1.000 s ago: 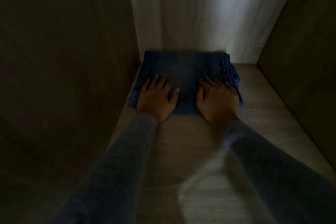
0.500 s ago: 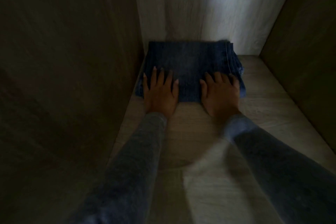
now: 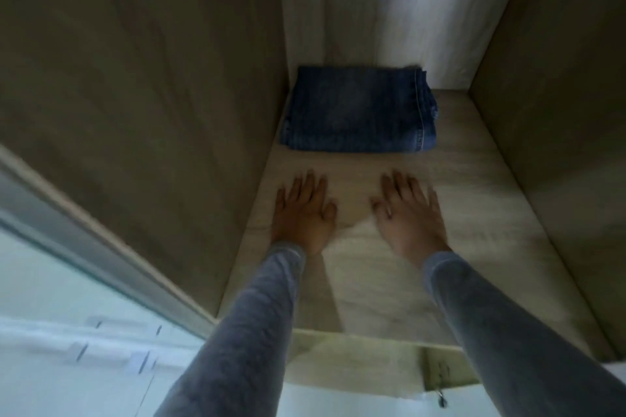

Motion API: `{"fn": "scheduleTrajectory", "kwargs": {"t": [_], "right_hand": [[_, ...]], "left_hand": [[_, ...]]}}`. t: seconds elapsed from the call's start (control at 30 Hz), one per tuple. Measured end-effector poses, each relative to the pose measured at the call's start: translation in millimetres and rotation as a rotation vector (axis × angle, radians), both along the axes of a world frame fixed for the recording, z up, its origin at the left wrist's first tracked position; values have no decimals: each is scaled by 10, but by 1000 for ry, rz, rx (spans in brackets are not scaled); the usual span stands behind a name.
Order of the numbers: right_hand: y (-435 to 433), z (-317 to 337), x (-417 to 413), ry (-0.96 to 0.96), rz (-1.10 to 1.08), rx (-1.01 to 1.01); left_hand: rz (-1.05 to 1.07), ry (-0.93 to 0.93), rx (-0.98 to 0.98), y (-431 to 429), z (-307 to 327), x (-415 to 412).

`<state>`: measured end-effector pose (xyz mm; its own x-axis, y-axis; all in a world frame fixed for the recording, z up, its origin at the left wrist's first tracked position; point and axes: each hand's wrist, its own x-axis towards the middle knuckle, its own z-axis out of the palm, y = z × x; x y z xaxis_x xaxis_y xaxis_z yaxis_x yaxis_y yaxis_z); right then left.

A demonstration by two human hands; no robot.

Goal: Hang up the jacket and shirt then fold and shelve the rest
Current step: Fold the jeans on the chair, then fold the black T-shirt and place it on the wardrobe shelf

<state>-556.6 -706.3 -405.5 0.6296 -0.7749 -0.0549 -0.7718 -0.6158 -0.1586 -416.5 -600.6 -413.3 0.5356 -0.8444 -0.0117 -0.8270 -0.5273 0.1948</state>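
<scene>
A folded pair of dark blue jeans (image 3: pixel 359 110) lies flat at the back left corner of a pale wooden shelf (image 3: pixel 474 200), against the left wall and the rear panel. My left hand (image 3: pixel 301 210) and my right hand (image 3: pixel 404 210) hover palm down over the bare shelf, a little in front of the jeans and apart from them. Both hands have their fingers spread and hold nothing. Grey sleeves cover both forearms. No jacket or shirt is visible.
The wardrobe's left side panel (image 3: pixel 152 112) and right side panel (image 3: pixel 559 112) close in the compartment. A white back panel (image 3: pixel 389 10) stands behind the jeans. The shelf's front edge (image 3: pixel 355 338) runs below my forearms, with a light floor (image 3: pixel 67 332) at lower left.
Both hands have lifted off the jeans and drawn back toward me. The jeans stay at the back of the shelf. The view has pulled back and brightened.
</scene>
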Motion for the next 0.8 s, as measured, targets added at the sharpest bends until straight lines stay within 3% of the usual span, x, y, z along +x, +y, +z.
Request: {"fn": "scheduleTrajectory", "kwargs": {"t": [0.23,0.37,0.5,0.8], "right_hand": [[992,69,-712,-20,-24,38],[1655,320,-1095,-42,19,163],[2403,984,-1255,-290,-35,354],[4069,2643,-1386,-453,144,470]], "left_hand": [[-33,65,-23,1141,194,-740],[13,281,102,1940,583,-1151],[133,385,-78,2697,1127,-1373],[304,372,-219,4442,2576,-1702]]}}
